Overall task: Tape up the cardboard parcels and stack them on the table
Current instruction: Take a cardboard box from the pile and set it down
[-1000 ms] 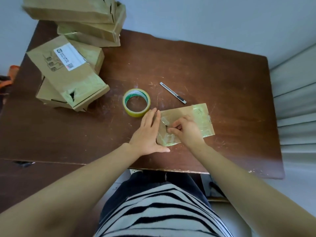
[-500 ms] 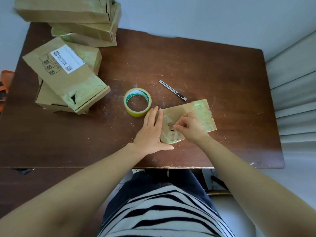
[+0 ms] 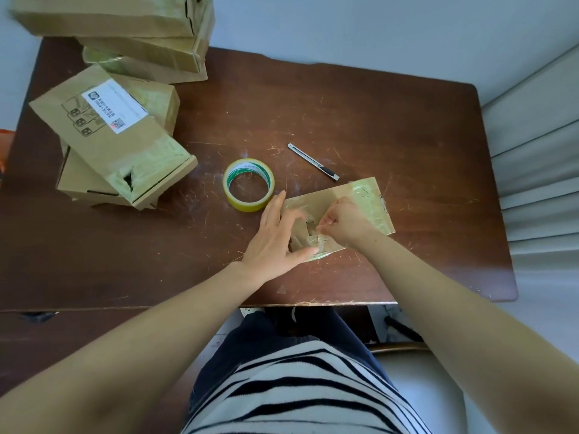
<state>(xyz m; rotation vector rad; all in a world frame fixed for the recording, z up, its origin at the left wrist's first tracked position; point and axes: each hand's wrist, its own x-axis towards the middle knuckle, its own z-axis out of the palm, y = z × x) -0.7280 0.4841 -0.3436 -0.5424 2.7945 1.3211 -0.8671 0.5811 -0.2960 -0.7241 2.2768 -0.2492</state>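
We see the small parcel (image 3: 363,200) lying flat just right of the frame's centre on the table (image 3: 407,120); our left hand (image 3: 275,242), fingers straight, presses its left end; our right hand (image 3: 344,223), fingers curled, pinches its taped top; the tape roll (image 3: 248,184) sits just left.
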